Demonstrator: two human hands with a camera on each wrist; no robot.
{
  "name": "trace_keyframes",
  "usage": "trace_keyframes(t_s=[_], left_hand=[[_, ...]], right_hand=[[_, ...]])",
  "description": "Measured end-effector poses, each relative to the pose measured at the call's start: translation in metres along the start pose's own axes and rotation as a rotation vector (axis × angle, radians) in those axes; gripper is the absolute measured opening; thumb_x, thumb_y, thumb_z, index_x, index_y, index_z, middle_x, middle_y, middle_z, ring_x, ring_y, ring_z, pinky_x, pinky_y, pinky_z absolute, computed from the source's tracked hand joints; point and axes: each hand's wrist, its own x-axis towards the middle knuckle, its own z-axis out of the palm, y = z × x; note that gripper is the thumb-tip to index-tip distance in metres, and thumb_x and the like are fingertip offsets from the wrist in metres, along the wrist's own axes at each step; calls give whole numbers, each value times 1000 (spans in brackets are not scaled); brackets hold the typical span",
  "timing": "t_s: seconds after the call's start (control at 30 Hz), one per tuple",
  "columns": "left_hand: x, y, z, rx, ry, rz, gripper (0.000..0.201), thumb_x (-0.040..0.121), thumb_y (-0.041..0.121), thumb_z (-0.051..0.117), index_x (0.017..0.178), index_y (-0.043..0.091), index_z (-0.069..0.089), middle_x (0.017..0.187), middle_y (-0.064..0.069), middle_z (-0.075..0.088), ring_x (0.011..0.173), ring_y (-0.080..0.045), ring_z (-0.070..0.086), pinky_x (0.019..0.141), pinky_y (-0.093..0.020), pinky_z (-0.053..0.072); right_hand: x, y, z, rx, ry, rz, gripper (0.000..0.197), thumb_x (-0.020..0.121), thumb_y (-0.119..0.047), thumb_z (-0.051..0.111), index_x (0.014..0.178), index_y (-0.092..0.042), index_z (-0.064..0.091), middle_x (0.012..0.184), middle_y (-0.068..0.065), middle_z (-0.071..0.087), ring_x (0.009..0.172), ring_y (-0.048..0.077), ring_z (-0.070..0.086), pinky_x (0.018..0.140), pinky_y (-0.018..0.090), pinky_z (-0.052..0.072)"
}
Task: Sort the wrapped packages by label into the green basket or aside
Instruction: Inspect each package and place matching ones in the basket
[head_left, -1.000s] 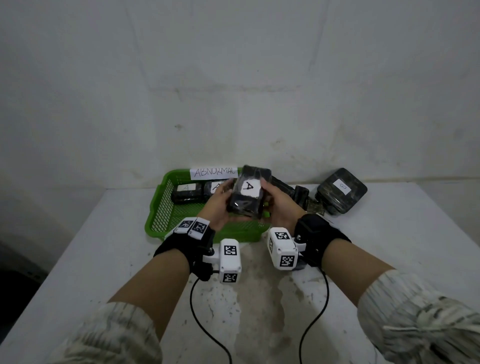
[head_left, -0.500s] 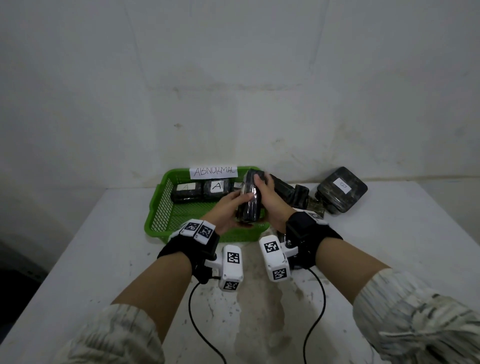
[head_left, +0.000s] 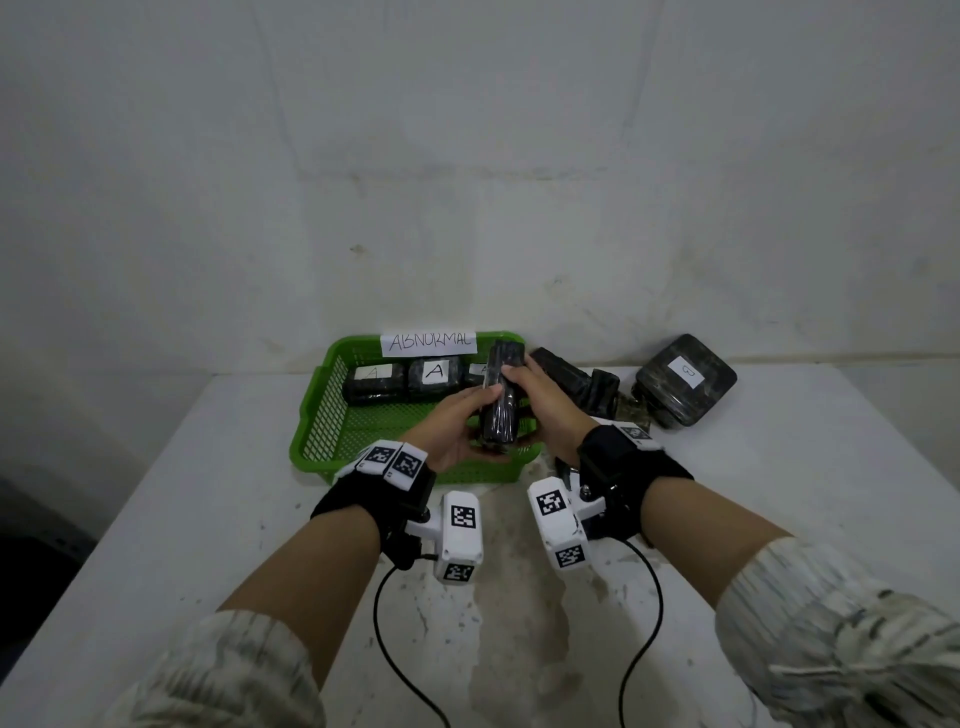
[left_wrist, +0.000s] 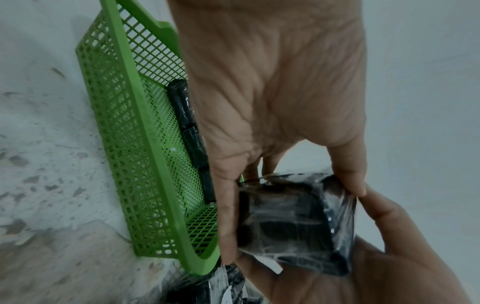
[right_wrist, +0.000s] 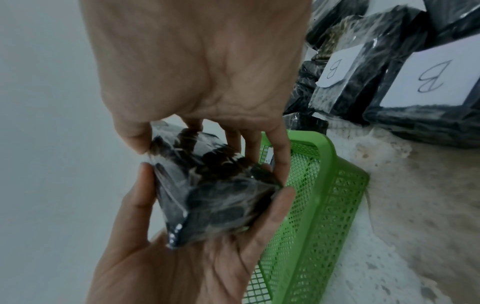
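Both hands hold one dark plastic-wrapped package (head_left: 501, 397) on edge above the right part of the green basket (head_left: 332, 415). My left hand (head_left: 457, 431) grips its near lower end, thumb on one side and fingers on the other. My right hand (head_left: 540, 400) holds its right side and top. The left wrist view shows the package (left_wrist: 296, 222) between both hands, as does the right wrist view (right_wrist: 213, 189). Its label is turned out of sight. Three packages marked A (head_left: 435, 375) lie along the basket's far wall.
A paper sign reading ABNORMAL (head_left: 429, 342) is fixed to the basket's back rim. Right of the basket lie several dark packages, one marked B (head_left: 685, 379), with more B labels (right_wrist: 431, 79) close to my right hand. Bare stained tabletop (head_left: 493, 623) lies near me.
The package turned from label facing me to standing on edge. Both hands carried it forward and slightly left, over the basket's right side.
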Motion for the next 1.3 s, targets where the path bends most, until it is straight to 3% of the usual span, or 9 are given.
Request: trace_keyframes(t_s=[0.13, 0.37, 0.53, 0.6, 0.77, 0.9, 1.07, 1.23, 1.3], left_hand=[[-1, -1, 1, -21, -12, -9, 44, 95, 34, 49, 130, 7, 48, 132, -22, 53, 111, -42, 58, 85, -51, 53], [-2, -2, -1, -45, 0, 3, 43, 94, 36, 47, 128, 9, 50, 134, -21, 50, 116, -43, 54, 82, -51, 55], [-7, -1, 0, -47, -43, 0, 22, 97, 23, 43, 115, 15, 53, 123, -14, 56, 113, -37, 55, 86, -46, 52], [-9, -1, -1, -53, -60, 0, 20, 97, 16, 40, 113, 16, 53, 120, -14, 57, 114, -38, 53, 87, -44, 50], [-9, 2, 0, -76, -35, 19, 21, 98, 16, 40, 115, 11, 51, 135, -21, 46, 122, -41, 47, 77, -42, 56], [-6, 1, -2, -108, -50, -12, 32, 96, 22, 45, 126, 11, 47, 141, -20, 40, 125, -41, 46, 76, -42, 58], [0, 0, -4, -185, -30, 19, 46, 95, 34, 46, 140, 42, 34, 145, -10, 36, 130, -44, 39, 70, -50, 58], [1, 3, -7, -99, 13, -46, 74, 68, 69, 60, 133, 36, 47, 136, -20, 50, 119, -43, 53, 110, -59, 27], [3, 5, -6, -79, 62, -47, 69, 75, 67, 56, 134, 31, 47, 134, -21, 52, 112, -41, 58, 96, -47, 47]], right_hand=[[-4, -5, 0, 11, 3, -38, 84, 77, -51, 58, 150, -26, 27, 150, 5, 40, 133, 27, 43, 110, 54, 34], [-3, -3, -3, -43, -43, 3, 71, 90, -38, 55, 152, -31, 20, 150, 5, 39, 131, 23, 42, 110, 48, 35], [1, 3, -8, 7, -25, -57, 54, 98, -16, 48, 149, -23, 31, 114, -1, 60, 94, 11, 56, 74, 26, 46], [2, 3, -7, 24, -26, -36, 48, 98, -19, 49, 145, -24, 38, 107, -4, 61, 98, 16, 58, 77, 29, 46], [-2, 0, -5, -11, -100, 75, 85, 72, -43, 68, 148, -37, 29, 135, 3, 55, 125, 27, 48, 98, 53, 44], [-1, 0, -8, 10, -78, 58, 56, 88, -27, 58, 142, -30, 42, 132, 10, 56, 124, 31, 51, 96, 47, 45], [-2, 2, -9, 103, -96, 131, 98, 72, -55, 72, 151, -38, 17, 152, -1, 37, 132, 30, 44, 102, 55, 43], [-3, 4, -10, 118, -129, 83, 70, 89, -40, 63, 148, -41, 26, 154, 2, 31, 137, 34, 38, 93, 48, 52], [-1, 5, -9, 92, -79, 36, 63, 91, -35, 62, 147, -38, 32, 151, 6, 37, 132, 32, 45, 90, 44, 53]])
